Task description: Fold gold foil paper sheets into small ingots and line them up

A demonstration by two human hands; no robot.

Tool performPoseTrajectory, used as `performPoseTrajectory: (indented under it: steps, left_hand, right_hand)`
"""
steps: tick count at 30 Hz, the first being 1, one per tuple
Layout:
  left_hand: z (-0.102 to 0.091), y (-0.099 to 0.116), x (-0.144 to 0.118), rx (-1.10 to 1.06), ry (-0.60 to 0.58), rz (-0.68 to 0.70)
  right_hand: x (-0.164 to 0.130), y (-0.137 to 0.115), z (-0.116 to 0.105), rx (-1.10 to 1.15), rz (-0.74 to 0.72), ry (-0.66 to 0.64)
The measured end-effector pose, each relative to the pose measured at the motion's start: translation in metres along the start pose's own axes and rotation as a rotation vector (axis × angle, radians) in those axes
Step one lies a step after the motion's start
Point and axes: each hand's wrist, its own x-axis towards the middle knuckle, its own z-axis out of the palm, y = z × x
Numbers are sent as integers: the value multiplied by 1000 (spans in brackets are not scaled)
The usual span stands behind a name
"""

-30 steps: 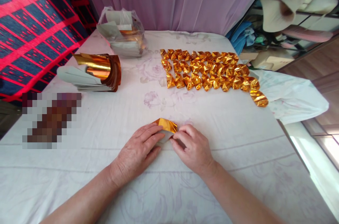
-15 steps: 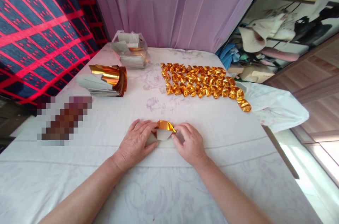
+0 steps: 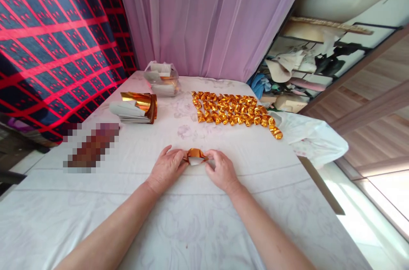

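Between my hands is a partly folded sheet of gold foil paper (image 3: 195, 153), with shiny gold on its outer side and pale grey inside. My left hand (image 3: 168, 165) pinches its left end between thumb and fingers. On the right end, my right hand (image 3: 222, 168) is closed in the same way. The fingertips cover both ends of the paper. Beyond my hands, to the right, several rows of folded gold foil pieces (image 3: 230, 110) lie close together. A bent stack of gold foil sheets (image 3: 136, 110) rests at the left, grey sides showing.
A clear plastic bag (image 3: 162, 84) of more sheets stands at the back left of the cloth-covered table (image 3: 179, 227). A pixelated patch (image 3: 92, 148) hides something on the left. A white plastic bag (image 3: 313, 140) hangs at the right edge, near a cluttered shelf (image 3: 294, 65).
The gold foil paper's raised edge now looks more evenly bent, and my fingers have closed in on its ends. The whole view has shifted, with more of the shelf showing.
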Motion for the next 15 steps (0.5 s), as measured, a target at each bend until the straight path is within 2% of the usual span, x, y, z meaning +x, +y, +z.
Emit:
performPoseTrajectory:
  steps: [9,15]
  left_hand:
    - [-1,1,3,13,7,28]
    - [1,0,4,28,17,55]
  right_hand:
    - [3,-1,4,-79,-42,-3]
    - [2,1,8,-145,46,44]
